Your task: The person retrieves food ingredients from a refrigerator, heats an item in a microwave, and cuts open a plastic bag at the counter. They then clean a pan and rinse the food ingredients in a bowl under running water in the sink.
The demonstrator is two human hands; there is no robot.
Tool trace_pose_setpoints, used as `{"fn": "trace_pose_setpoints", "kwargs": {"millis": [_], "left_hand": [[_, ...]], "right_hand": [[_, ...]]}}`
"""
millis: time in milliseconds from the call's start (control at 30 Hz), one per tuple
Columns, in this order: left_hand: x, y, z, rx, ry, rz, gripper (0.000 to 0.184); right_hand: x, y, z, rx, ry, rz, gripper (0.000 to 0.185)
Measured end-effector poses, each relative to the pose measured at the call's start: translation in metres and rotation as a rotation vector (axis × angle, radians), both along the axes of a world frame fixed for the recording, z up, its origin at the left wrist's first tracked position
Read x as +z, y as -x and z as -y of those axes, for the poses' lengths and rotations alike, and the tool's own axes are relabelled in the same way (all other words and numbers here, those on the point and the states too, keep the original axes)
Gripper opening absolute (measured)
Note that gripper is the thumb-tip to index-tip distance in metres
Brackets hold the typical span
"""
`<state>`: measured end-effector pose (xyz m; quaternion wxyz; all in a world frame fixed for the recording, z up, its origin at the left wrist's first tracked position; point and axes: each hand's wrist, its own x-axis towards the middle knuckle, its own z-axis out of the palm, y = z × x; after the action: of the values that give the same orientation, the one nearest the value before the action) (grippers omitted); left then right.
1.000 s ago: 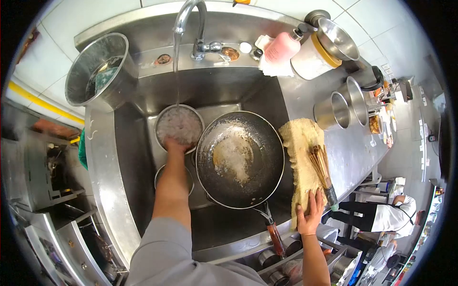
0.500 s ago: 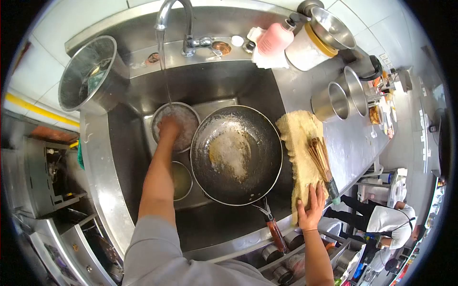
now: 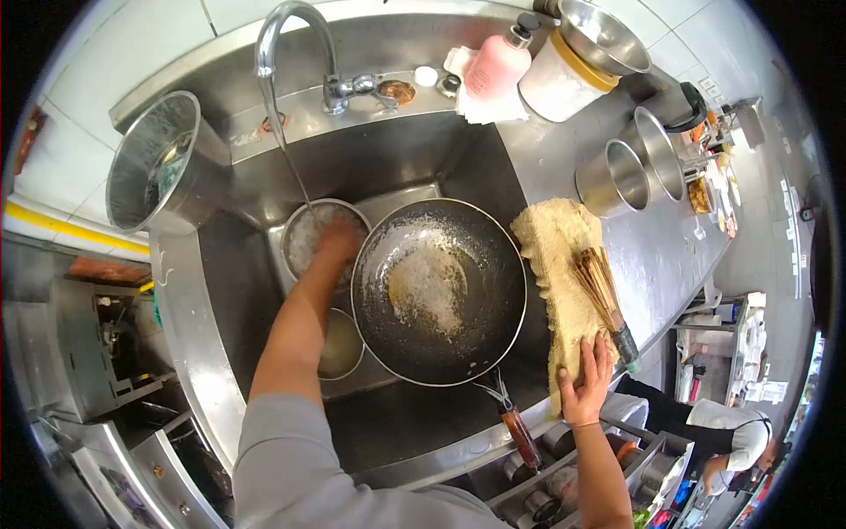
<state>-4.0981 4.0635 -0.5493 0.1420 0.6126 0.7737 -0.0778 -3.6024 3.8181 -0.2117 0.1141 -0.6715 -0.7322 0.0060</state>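
My left hand [image 3: 339,240] is inside a round metal bowl [image 3: 300,231] of frothy water in the sink; motion blur and water hide its fingers. A stream from the faucet [image 3: 330,66] runs into that bowl. Beside it sits a dark wok [image 3: 493,291] with whitish residue and a wooden handle. A second bowl [image 3: 342,346] of cloudy liquid is partly behind my left forearm. My right hand [image 3: 584,388] lies with spread fingers on a yellowish cloth [image 3: 560,256] at the sink's right edge, near a bundled stick brush [image 3: 603,286].
A tall metal pot [image 3: 198,167] stands at the back left. Behind the sink are a pink pump bottle [image 3: 498,66] and a white tub [image 3: 564,84] with a bowl on top. Metal containers [image 3: 617,181] stand on the right counter. A person [image 3: 736,436] is at the lower right.
My left hand has moved about in the bowl, now to its right side. The view has shifted slightly. My right hand still rests on the cloth.
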Motion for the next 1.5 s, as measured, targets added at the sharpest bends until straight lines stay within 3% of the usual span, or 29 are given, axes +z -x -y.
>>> {"fn": "trace_pose_setpoints", "kwargs": {"millis": [67, 200, 267, 400, 467, 500, 533, 633, 667, 733, 767, 800, 833, 867, 933, 967, 1033, 1067, 1100, 1167, 1200, 1267, 1333, 1367, 1433, 1500], "left_hand": [[-0.024, -0.009, -0.005, 0.124, -0.034, 0.018, 0.055], [0.001, 0.015, 0.005, 0.475, -0.151, 0.341, 0.054], [-0.002, 0.044, 0.004, -0.007, 0.007, 0.21, 0.046], [0.045, 0.065, 0.023, -0.023, -0.065, 0.132, 0.04], [0.051, 0.079, 0.05, 0.112, 0.043, 0.585, 0.062], [0.08, 0.057, 0.07, 0.191, -0.058, 0.347, 0.083], [0.082, 0.045, 0.077, 0.193, -0.057, 0.343, 0.083], [0.076, 0.022, 0.085, 0.546, -0.179, 0.411, 0.101], [0.049, 0.03, 0.081, 0.544, -0.179, 0.41, 0.101], [-0.027, 0.058, 0.061, 0.488, -0.191, 0.535, 0.092], [-0.042, 0.075, 0.049, 0.492, -0.191, 0.538, 0.092], [-0.051, 0.09, 0.032, 0.342, -0.054, 0.445, 0.078], [-0.037, 0.092, 0.026, 0.192, 0.079, 0.35, 0.064], [-0.024, 0.092, 0.025, 0.196, 0.076, 0.352, 0.064], [0.086, 0.071, 0.026, 0.295, 0.122, 0.456, 0.046], [0.101, 0.065, 0.027, 0.297, 0.121, 0.455, 0.046], [0.117, 0.052, 0.035, 0.023, 0.234, 0.306, 0.052], [0.12, 0.03, 0.049, 0.024, 0.237, 0.305, 0.052], [0.124, -0.002, 0.072, -0.032, 0.014, 0.055, 0.056], [0.098, -0.018, 0.079, -0.093, -0.209, -0.194, 0.06], [0.055, -0.017, 0.069, 0.076, -0.205, 0.008, 0.062], [0.036, -0.008, 0.053, 0.244, -0.197, 0.216, 0.063], [0.062, 0.004, 0.035, 0.512, 0.0, 0.399, 0.053], [0.047, 0.023, 0.023, 0.514, -0.001, 0.408, 0.053], [0.005, 0.066, 0.007, 0.013, 0.13, 0.237, 0.043], [0.066, 0.063, 0.012, 0.135, 0.119, 0.245, 0.039]], "right_hand": [[0.0, 0.001, -0.001, -0.013, 0.012, -0.001, 0.066], [-0.001, -0.001, -0.001, -0.005, 0.004, 0.01, 0.066], [-0.001, 0.0, -0.001, 0.0, 0.0, -0.008, 0.066], [0.0, 0.001, 0.0, -0.015, 0.002, -0.024, 0.067], [0.001, 0.001, 0.0, -0.014, 0.011, -0.017, 0.067], [0.001, 0.001, 0.0, -0.024, 0.02, -0.001, 0.067], [0.001, 0.001, -0.001, -0.021, 0.022, -0.004, 0.067], [-0.001, 0.001, -0.001, -0.014, 0.011, -0.001, 0.066], [-0.002, 0.002, 0.0, -0.016, 0.011, -0.002, 0.066], [-0.001, 0.002, -0.001, -0.018, 0.018, 0.002, 0.067], [-0.001, 0.002, 0.0, -0.014, 0.017, -0.006, 0.067], [-0.001, 0.001, 0.0, -0.011, 0.017, -0.002, 0.067], [-0.002, 0.0, 0.001, -0.008, 0.008, 0.001, 0.067], [-0.002, 0.0, 0.001, -0.003, -0.003, 0.002, 0.067], [0.0, 0.001, 0.001, -0.011, 0.003, -0.001, 0.067], [-0.001, 0.0, 0.002, -0.013, 0.005, -0.001, 0.067], [-0.001, 0.001, 0.0, -0.012, 0.01, -0.003, 0.067], [0.0, 0.002, 0.0, -0.015, 0.013, -0.003, 0.066], [0.0, 0.003, 0.0, -0.021, 0.016, -0.002, 0.066], [-0.001, 0.002, 0.0, -0.011, 0.011, -0.004, 0.066], [-0.002, 0.001, 0.0, 0.001, 0.001, -0.004, 0.066], [-0.004, 0.001, 0.001, 0.0, 0.003, 0.001, 0.066], [-0.005, -0.001, 0.0, 0.006, 0.0, -0.001, 0.066], [-0.003, 0.001, 0.0, 0.002, 0.002, -0.003, 0.066], [-0.002, 0.001, 0.0, 0.002, -0.003, -0.013, 0.066], [-0.002, 0.0, -0.001, 0.002, 0.002, -0.02, 0.066]]}}
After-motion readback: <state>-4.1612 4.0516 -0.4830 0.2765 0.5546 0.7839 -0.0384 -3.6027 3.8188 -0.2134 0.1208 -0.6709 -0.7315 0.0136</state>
